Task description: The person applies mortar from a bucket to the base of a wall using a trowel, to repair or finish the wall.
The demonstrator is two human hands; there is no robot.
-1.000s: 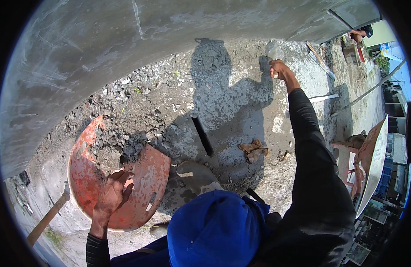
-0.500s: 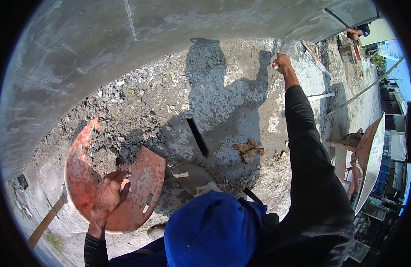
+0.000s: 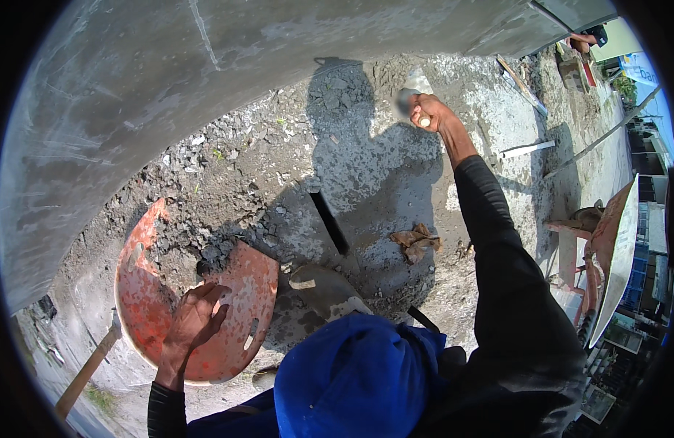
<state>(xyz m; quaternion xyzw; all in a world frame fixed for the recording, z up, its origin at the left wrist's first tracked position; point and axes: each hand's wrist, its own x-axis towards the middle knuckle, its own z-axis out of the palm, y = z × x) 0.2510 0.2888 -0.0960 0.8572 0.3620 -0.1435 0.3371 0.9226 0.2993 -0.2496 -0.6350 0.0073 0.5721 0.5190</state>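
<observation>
My right hand (image 3: 433,117) is stretched out near the foot of the grey plastered wall (image 3: 278,44). It is closed round the handle of a trowel, whose pale blade (image 3: 418,82) points away over the rubble and is partly hidden by the hand. At the lower left, a rounded, worn red sheet (image 3: 238,321) with a cut-out slot lies on the ground, crumbly grey mortar (image 3: 216,254) along its far side. My left hand (image 3: 194,321) is over this sheet, fingers bent and apart, holding nothing. Whether it touches the sheet, I cannot tell.
Broken mortar (image 3: 238,157) lies along the wall's foot. A dark narrow strip (image 3: 329,223) and a crumpled brown scrap (image 3: 417,243) lie mid-ground. A wooden handle (image 3: 89,372) is at left. A wheelbarrow (image 3: 615,255) stands right; another person (image 3: 588,38) is at far right.
My right hand has moved left and slightly nearer, and the trowel blade now shows beyond it. My left hand stays over the red sheet. The whole view has shifted slightly.
</observation>
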